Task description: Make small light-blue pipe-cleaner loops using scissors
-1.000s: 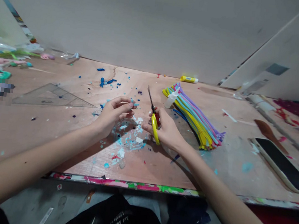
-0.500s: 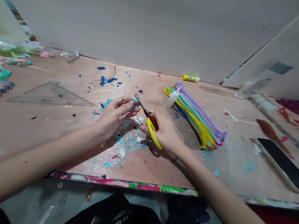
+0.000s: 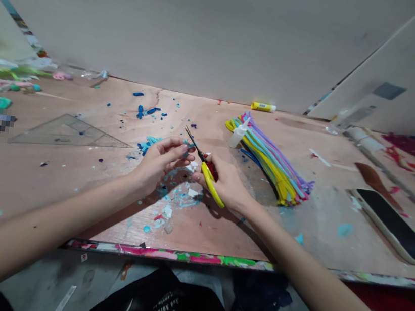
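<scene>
My left hand pinches a small light-blue piece between thumb and fingers; its kind is too small to make out. My right hand is closed round the yellow handle of a pair of scissors, whose dark blades point up and left beside that piece. The blade tips lie close together. Beneath both hands, light-blue and white scraps are scattered on the table. A heap of light-blue bits lies just behind my left fingers.
A bundle of coloured pipe cleaners lies right of my hands, with a small white bottle against it. Farther right are a phone and a brown wooden tool. A clear set square lies left; a glue stick lies behind.
The scissor blades have closed from slightly parted tips. The light-blue piece sits a little lower in my left fingers. The whole view has shifted slightly.
</scene>
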The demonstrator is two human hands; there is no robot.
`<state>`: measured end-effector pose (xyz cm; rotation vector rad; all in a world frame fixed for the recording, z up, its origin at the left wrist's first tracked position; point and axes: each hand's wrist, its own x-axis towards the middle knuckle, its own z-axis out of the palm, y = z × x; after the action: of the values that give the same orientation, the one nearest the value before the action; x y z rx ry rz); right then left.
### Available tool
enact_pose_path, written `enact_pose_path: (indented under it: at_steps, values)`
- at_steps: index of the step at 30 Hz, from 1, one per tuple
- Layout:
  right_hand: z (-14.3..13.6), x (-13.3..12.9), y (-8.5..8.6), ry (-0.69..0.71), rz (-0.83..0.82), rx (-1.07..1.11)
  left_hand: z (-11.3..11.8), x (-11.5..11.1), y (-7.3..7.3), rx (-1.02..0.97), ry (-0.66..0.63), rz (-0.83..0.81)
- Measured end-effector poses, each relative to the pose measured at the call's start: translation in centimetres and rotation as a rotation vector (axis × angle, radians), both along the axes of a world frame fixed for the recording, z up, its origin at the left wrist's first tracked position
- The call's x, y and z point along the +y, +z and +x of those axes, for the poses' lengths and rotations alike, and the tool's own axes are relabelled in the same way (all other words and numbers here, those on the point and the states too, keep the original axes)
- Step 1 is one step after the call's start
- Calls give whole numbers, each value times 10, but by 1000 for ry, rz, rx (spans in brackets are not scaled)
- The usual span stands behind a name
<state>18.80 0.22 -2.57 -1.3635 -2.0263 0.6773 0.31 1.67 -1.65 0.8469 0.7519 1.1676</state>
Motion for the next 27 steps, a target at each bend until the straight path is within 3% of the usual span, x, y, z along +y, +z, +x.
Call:
enact_pose_path:
  at_steps: [14,20,27]
  values:
    - [0,-1,2,49,61,23,-1,5,1,59,38,60]
    - [0,-4,4,-19,43,115,-1,4,-1,17,32,33]
    - [15,8,8,-156,197,-158,-5,7,2,109,80,130]
